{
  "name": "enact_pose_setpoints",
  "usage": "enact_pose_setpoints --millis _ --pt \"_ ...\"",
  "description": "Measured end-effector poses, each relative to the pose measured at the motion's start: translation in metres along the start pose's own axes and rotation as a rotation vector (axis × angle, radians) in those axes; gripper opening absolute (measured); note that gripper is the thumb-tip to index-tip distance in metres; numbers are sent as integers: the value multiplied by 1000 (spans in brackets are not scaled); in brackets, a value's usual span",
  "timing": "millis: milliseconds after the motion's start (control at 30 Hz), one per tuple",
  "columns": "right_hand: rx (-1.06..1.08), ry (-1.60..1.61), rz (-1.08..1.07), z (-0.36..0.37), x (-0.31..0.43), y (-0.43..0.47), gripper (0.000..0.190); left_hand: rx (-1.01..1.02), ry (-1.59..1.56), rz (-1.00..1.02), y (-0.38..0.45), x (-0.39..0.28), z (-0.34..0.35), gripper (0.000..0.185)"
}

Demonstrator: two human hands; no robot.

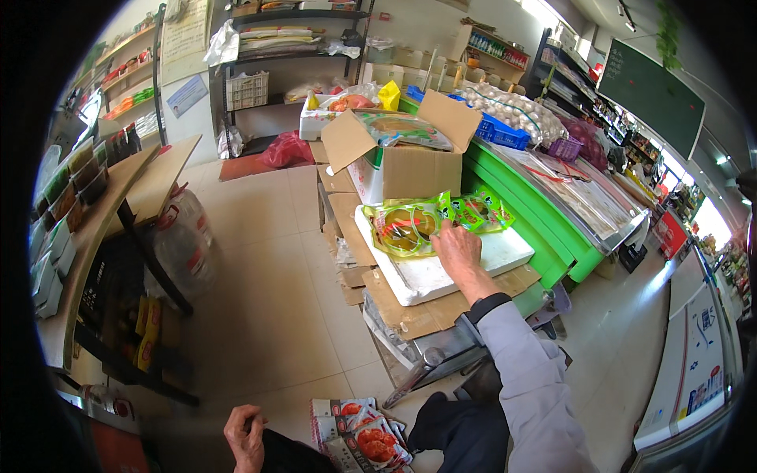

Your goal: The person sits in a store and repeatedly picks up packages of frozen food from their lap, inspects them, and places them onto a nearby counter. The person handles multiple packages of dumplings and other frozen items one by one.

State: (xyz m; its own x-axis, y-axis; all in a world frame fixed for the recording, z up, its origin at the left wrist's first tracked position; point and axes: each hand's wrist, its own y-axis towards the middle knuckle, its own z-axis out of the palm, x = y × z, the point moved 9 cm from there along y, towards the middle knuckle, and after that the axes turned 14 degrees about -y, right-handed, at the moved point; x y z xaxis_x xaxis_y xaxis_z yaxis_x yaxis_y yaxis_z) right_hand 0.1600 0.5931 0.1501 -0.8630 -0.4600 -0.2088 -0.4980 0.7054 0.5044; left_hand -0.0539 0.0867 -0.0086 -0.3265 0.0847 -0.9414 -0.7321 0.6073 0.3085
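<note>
My right hand reaches over a white foam lid or tray and grips the right edge of a clear-and-green food pouch. Its fingertips are partly hidden from above. Beside that pouch, a smaller green packet lies at the far right corner of the foam. Low in the picture, my left hand hangs over my leg with curled fingers, and nothing shows in it. Several red-and-grey food packets lie in a pile between my legs.
An opened cardboard box with packaged goods stands just behind the foam. Flattened cardboard covers the metal-legged stand below. A green counter runs along the right. At left stands a wooden table with packed tubs, large plastic bottles beneath.
</note>
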Motion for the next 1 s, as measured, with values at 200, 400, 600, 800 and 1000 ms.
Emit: enact_pose_setpoints --millis 200,400,600,800,1000 --pt "-10 43 48 1 -3 0 33 -9 16 -4 0 1 0 7" --pt "-3 122 164 5 -17 3 34 -8 4 -8 -1 7 -1 8" --pt "-20 89 149 3 -15 7 33 -11 12 -24 -2 2 1 8" --pt "42 167 141 6 -17 8 34 2 -2 6 -1 9 -1 9" --pt "35 290 74 -10 -17 -11 38 -16 0 -7 -2 9 -7 8"
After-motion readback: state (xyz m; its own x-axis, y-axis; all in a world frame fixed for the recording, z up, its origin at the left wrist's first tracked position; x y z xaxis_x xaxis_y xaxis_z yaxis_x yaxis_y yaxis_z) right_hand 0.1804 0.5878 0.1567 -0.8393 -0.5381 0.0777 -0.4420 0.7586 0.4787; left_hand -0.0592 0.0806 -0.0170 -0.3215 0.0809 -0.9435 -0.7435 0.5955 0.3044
